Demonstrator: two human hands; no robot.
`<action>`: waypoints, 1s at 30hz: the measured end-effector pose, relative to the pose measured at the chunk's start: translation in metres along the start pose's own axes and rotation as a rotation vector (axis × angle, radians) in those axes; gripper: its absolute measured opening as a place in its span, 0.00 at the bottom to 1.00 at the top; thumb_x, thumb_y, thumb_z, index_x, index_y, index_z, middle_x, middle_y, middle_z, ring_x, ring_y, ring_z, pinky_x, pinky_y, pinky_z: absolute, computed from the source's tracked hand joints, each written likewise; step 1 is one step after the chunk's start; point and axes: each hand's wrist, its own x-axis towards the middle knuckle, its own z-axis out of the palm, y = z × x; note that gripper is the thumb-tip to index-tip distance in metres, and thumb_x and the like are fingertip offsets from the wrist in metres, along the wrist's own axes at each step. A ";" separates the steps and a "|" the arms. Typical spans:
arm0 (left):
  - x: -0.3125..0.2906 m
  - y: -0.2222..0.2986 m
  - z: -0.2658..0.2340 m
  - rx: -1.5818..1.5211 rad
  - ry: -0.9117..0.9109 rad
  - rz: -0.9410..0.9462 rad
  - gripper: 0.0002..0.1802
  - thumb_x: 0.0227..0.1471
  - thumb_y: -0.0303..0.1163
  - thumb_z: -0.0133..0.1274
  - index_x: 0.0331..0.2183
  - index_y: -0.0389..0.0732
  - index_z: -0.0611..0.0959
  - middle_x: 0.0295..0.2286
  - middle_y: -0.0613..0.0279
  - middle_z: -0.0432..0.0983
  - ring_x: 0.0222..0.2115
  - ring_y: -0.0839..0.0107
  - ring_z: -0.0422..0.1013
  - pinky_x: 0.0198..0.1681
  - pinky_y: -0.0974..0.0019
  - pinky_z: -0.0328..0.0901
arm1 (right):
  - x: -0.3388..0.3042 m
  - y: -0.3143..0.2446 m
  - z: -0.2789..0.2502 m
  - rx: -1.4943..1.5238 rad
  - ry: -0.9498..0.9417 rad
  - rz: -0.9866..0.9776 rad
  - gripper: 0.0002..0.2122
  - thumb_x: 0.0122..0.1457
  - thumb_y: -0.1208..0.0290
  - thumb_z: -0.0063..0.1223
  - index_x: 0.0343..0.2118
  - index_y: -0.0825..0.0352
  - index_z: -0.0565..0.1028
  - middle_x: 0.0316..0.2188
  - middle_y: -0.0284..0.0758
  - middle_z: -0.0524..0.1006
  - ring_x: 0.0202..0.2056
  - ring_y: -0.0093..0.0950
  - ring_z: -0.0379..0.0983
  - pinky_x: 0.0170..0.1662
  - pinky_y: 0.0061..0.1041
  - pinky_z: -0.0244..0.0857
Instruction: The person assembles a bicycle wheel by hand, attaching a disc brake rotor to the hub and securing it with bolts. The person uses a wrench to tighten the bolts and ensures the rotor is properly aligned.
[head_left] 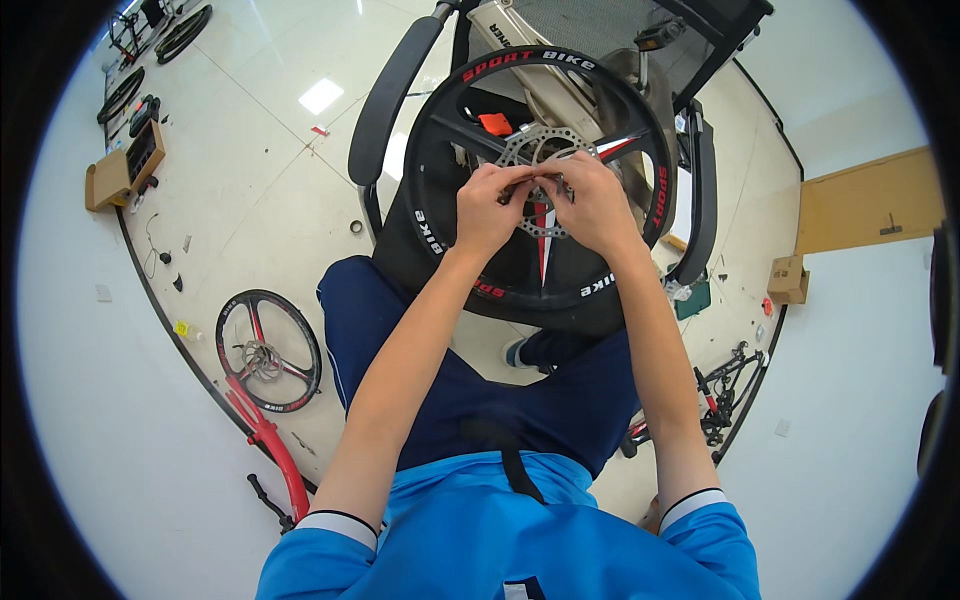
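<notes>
A black bicycle wheel (pixel 443 112) with broad red-and-white-striped spokes lies on the seat of an office chair in front of me. At its hub is a silver disc brake rotor (pixel 549 139) with a perforated ring. Over the rotor, my left hand (pixel 490 208) and my right hand (pixel 590 203) meet with fingertips pinched together near the hub. Whatever small thing sits between the fingers is hidden. The fingers cover part of the rotor and hub. An orange-red piece (pixel 495 124) shows between the spokes, left of the rotor.
The chair's armrests (pixel 394 100) rise beside the wheel, with a pale bike frame (pixel 540 75) behind it. On the floor at left lie a second wheel (pixel 310 352) and a red fork (pixel 270 437). An open cardboard box (pixel 107 181) stands far left, a small carton (pixel 788 280) at right.
</notes>
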 end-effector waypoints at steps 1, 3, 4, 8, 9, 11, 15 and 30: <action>-0.001 -0.002 0.000 0.006 0.003 0.014 0.12 0.46 0.22 0.67 0.37 0.43 0.90 0.26 0.62 0.81 0.25 0.70 0.77 0.30 0.69 0.72 | 0.000 0.000 0.000 -0.018 0.002 -0.022 0.10 0.54 0.80 0.55 0.38 0.66 0.83 0.29 0.41 0.79 0.37 0.41 0.75 0.43 0.39 0.71; 0.002 -0.004 0.000 0.019 0.005 0.045 0.12 0.46 0.22 0.67 0.37 0.43 0.90 0.26 0.62 0.81 0.24 0.71 0.77 0.29 0.70 0.72 | -0.001 -0.003 -0.001 -0.019 0.010 -0.055 0.10 0.53 0.81 0.55 0.38 0.66 0.83 0.30 0.40 0.80 0.37 0.40 0.75 0.42 0.38 0.71; 0.003 -0.005 0.001 0.027 0.001 0.059 0.12 0.46 0.22 0.67 0.37 0.43 0.90 0.25 0.62 0.81 0.24 0.71 0.77 0.29 0.70 0.72 | 0.000 -0.004 -0.002 -0.019 0.013 -0.072 0.10 0.53 0.81 0.55 0.38 0.66 0.83 0.30 0.39 0.80 0.36 0.40 0.75 0.42 0.38 0.71; 0.006 -0.001 0.000 0.026 -0.021 0.068 0.12 0.47 0.23 0.67 0.37 0.43 0.90 0.25 0.62 0.81 0.24 0.73 0.76 0.27 0.71 0.71 | -0.003 0.006 -0.004 0.066 0.018 -0.043 0.11 0.53 0.83 0.56 0.38 0.66 0.83 0.31 0.38 0.81 0.36 0.39 0.76 0.42 0.36 0.71; 0.005 -0.002 0.000 0.010 -0.020 0.055 0.12 0.46 0.23 0.67 0.37 0.43 0.90 0.25 0.62 0.81 0.23 0.73 0.76 0.27 0.71 0.71 | -0.002 0.005 -0.006 0.100 0.017 -0.031 0.11 0.53 0.83 0.56 0.38 0.66 0.83 0.31 0.38 0.81 0.36 0.39 0.76 0.41 0.36 0.71; 0.004 -0.002 -0.001 -0.026 -0.019 0.031 0.12 0.46 0.23 0.67 0.37 0.43 0.90 0.25 0.62 0.81 0.23 0.73 0.76 0.27 0.71 0.70 | -0.002 0.005 -0.006 0.127 0.010 -0.022 0.10 0.53 0.82 0.58 0.38 0.66 0.83 0.30 0.38 0.81 0.37 0.39 0.76 0.41 0.35 0.71; 0.002 0.003 -0.003 -0.016 -0.021 0.015 0.13 0.44 0.24 0.67 0.37 0.44 0.89 0.24 0.64 0.80 0.27 0.71 0.76 0.31 0.69 0.74 | 0.000 0.008 -0.004 0.059 -0.007 -0.057 0.08 0.53 0.81 0.59 0.37 0.66 0.82 0.30 0.39 0.80 0.37 0.39 0.76 0.41 0.36 0.71; 0.011 0.007 -0.007 0.099 -0.059 0.159 0.14 0.40 0.22 0.65 0.34 0.42 0.89 0.25 0.63 0.82 0.29 0.64 0.74 0.32 0.64 0.71 | -0.007 0.004 0.014 -0.089 0.116 -0.158 0.05 0.53 0.79 0.58 0.33 0.68 0.76 0.28 0.39 0.76 0.36 0.39 0.75 0.39 0.37 0.71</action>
